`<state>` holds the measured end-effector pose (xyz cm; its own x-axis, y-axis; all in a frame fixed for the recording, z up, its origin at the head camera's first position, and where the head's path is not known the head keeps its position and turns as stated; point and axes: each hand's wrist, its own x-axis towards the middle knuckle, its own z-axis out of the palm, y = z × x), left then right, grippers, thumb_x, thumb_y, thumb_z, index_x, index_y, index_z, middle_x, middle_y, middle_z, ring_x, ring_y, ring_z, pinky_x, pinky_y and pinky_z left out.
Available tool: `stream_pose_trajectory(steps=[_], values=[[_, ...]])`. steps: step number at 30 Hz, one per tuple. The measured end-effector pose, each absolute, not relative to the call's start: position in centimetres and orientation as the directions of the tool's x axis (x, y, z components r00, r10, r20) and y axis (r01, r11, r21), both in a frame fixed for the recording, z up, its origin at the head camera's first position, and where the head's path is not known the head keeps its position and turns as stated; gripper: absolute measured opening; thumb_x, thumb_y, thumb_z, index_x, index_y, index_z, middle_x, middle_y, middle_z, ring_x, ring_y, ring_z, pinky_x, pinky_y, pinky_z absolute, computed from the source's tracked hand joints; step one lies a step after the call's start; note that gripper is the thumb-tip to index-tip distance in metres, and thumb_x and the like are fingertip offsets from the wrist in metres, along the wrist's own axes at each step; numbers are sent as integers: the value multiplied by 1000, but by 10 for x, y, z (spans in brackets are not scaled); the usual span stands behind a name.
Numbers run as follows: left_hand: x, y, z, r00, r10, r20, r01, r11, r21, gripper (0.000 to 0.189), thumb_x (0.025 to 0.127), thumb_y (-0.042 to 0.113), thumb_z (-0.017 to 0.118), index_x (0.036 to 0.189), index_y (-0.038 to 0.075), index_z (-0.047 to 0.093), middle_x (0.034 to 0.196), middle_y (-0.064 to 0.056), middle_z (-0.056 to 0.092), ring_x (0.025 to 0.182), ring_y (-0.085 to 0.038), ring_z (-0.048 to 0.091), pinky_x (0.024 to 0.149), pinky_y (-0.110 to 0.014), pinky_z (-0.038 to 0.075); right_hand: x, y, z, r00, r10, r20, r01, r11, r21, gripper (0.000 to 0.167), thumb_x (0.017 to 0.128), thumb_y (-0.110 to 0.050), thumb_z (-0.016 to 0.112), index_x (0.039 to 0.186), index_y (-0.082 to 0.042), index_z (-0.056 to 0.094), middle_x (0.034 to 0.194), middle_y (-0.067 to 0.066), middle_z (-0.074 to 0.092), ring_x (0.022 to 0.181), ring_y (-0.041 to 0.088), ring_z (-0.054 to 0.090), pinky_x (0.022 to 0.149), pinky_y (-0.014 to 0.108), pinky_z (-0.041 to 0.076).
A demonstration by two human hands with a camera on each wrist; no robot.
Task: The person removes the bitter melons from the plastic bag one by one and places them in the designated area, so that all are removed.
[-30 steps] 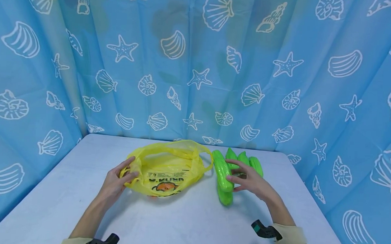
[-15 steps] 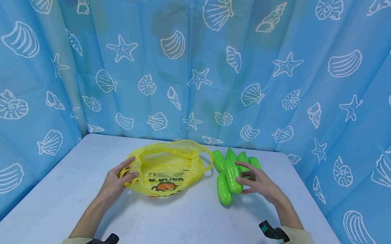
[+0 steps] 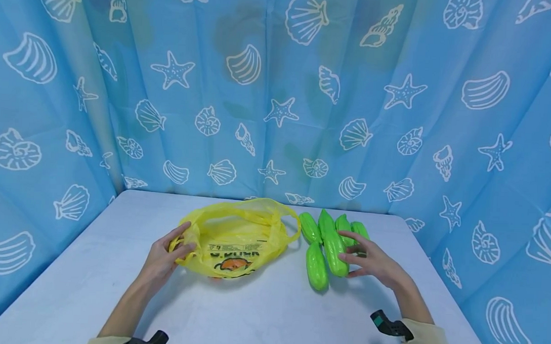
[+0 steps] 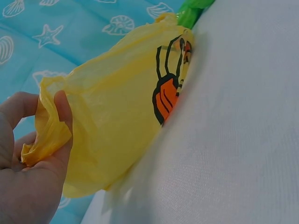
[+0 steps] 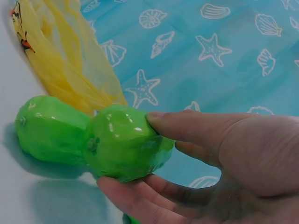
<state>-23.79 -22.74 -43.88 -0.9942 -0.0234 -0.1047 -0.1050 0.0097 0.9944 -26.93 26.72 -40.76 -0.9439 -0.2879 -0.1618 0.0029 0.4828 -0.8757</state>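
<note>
My left hand point(image 3: 159, 259) pinches the left rim of a thin yellow plastic bag point(image 3: 275, 245) with black print and an orange picture. In the left wrist view, folds of the bag point(image 4: 112, 98) lie between thumb and fingers. On the right, my right hand point(image 3: 378, 264) holds a glossy, ridged green cucumber-like vegetable point(image 3: 335, 252) near its closer end. The right wrist view shows the thumb point(image 5: 187, 128) on top of this green piece point(image 5: 124, 140), other fingers beneath. A similar green vegetable point(image 3: 316, 267) lies close on its left.
Behind the held piece, several more green vegetables point(image 3: 309, 227) lie near the table's back edge, between the bag and the right hand. The bag's handle loop point(image 3: 295, 237) reaches close to them. A blue shell-print curtain point(image 3: 276, 141) hangs behind the white table point(image 3: 252, 318).
My right hand has moved right with the green vegetable, from over the left pieces to beside them, turning it more lengthwise. The left hand and bag have stayed in place.
</note>
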Motion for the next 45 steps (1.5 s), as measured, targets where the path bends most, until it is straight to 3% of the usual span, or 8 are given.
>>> stream_pose_trajectory(steps=[8,28,45], values=[[-239,-227,-439,-995,-19,-94,-95,20,995,79,88,33,73,154,30,31,156,-1,30,122,-14,45,91,-11,50,-269,271,-408,-925,-327,-193,20,466,-884,77,91,-31,69,154,-16,28,134,28,40,117,33,49,78,45,61],[-240,-226,-438,-994,-25,-109,-109,0,994,76,90,26,71,154,31,31,161,-1,24,131,-19,38,90,-9,49,-271,279,-419,-892,-367,-262,72,458,-886,74,93,-29,68,153,-12,30,131,27,41,104,25,56,78,46,61],[-237,-226,-438,-994,-31,-104,-105,27,994,76,90,28,71,154,31,30,158,-1,29,127,-17,41,90,-8,49,-276,274,-433,-922,-278,-270,115,470,-875,73,91,-31,70,152,-11,33,132,28,43,99,24,61,78,44,61]])
